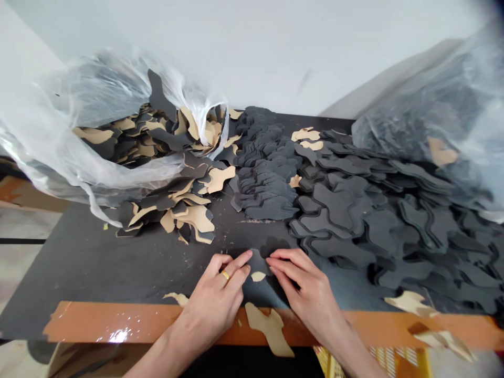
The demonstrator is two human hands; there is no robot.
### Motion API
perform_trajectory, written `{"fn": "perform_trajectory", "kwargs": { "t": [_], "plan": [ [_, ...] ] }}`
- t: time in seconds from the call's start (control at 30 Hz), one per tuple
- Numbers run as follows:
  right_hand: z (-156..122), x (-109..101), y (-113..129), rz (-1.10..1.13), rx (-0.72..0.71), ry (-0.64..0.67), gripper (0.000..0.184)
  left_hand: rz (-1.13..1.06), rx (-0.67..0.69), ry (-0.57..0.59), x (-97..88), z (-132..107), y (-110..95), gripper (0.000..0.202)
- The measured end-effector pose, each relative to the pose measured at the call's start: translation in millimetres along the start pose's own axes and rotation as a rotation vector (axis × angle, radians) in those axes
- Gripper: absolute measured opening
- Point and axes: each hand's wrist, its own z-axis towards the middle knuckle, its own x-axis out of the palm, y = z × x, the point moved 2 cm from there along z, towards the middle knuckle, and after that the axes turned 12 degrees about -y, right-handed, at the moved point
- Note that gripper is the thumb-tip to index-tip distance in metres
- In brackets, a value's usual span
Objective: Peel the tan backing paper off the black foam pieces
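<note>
A small dark grey foam piece (259,258) lies on the black table between my hands, near the front edge. My left hand (220,289), wearing a gold ring, has its fingertips closed on the piece's left edge. From the other side my right hand (309,289) pinches the right edge between thumb and fingers. A tan paper scrap (258,276) lies at the near end of the piece. Just beyond my fingers a neat overlapping stack of dark foam pieces (268,197) runs toward the wall.
A clear plastic bag (129,181) on the left spills foam pieces with tan backing (195,216). Loose dark pieces (334,205) pile up on the right, before another plastic bag (444,105). Peeled tan paper (268,328) lies over the orange-taped edge (145,323). A yellow crate (388,359) stands below.
</note>
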Motion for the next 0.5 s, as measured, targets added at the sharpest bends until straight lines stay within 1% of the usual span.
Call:
{"fn": "perform_trajectory", "kwargs": {
  "t": [0.17, 0.5],
  "plan": [
    [-1.7, 0.2, 1.4, -0.029, 0.006, -0.050, 0.019, -0.007, -0.010, -0.020, 1.6, -1.2, -0.1, 0.025],
    [-2.0, 0.6, 2.9, -0.049, -0.014, -0.063, 0.020, -0.025, -0.036, -0.045, 1.7, 0.7, -0.7, 0.023]
  ]
}}
